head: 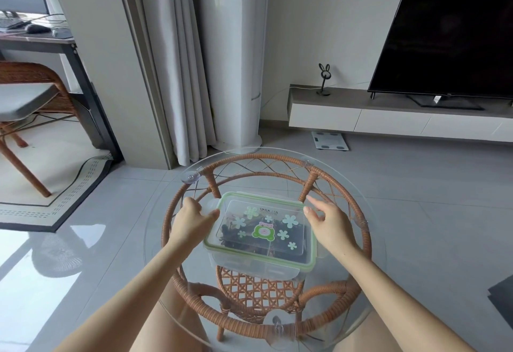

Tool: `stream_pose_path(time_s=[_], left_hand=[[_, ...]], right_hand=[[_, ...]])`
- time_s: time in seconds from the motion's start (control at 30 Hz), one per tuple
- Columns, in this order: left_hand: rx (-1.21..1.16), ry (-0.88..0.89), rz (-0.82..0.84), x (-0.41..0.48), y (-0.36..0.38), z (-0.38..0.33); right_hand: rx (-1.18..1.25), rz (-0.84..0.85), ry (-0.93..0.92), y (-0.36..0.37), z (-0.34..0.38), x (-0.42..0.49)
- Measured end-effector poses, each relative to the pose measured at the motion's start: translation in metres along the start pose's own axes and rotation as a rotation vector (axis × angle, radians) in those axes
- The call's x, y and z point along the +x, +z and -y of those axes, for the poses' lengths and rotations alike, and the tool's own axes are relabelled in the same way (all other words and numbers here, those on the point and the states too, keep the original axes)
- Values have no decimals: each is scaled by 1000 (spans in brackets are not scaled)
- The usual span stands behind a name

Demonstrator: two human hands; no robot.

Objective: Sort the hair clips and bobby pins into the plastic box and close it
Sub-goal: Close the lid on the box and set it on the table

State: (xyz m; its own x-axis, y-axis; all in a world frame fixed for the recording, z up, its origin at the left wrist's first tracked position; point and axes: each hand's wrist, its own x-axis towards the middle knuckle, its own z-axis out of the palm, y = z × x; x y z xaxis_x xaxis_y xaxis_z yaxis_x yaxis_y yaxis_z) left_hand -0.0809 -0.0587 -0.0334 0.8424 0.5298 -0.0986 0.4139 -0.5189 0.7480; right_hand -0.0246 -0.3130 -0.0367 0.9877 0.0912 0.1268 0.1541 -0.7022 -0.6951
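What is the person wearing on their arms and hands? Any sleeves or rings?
Nothing that shows. The left arm and right arm are bare, with no sleeves in view. The left hand and right hand show no gloves, rings, watch or bracelet.

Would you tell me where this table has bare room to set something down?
Bare table lies beyond the box, up to the far rim, and along the near rim. The left hand and right hand crowd its sides.
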Motion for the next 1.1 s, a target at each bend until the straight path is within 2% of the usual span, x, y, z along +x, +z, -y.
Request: stream_pose_path(time_s=[0.07, 0.2, 0.27, 0.4, 0.57, 0.77, 0.87, 1.0, 1.1], left_hand=[[86, 63, -82, -3, 2, 3], [305, 157, -185, -5, 9, 7], [390, 153, -166, -6, 12, 9], [559, 163, -10, -6, 10, 10], [637, 200, 189, -2, 4, 4], [625, 218, 360, 5, -2, 4], [580, 197, 423, 14, -5, 9], [300, 114, 567, 15, -4, 18], [244, 96, 595, 17, -2, 17]], right_hand=[[-135, -38, -46, -7, -4, -17], [-530, -253, -167, -12, -5, -46], [-632, -204, -154, -13, -1, -47], [-738, 82, -29, -14, 7, -38], [-498, 451, 134, -21, 16, -26], [-201, 736, 392, -35, 20, -14], [-110, 786, 413, -37, 18, -12], [15, 830, 404, -35, 9, -8], [90, 881, 404, -34, 8, -5]])
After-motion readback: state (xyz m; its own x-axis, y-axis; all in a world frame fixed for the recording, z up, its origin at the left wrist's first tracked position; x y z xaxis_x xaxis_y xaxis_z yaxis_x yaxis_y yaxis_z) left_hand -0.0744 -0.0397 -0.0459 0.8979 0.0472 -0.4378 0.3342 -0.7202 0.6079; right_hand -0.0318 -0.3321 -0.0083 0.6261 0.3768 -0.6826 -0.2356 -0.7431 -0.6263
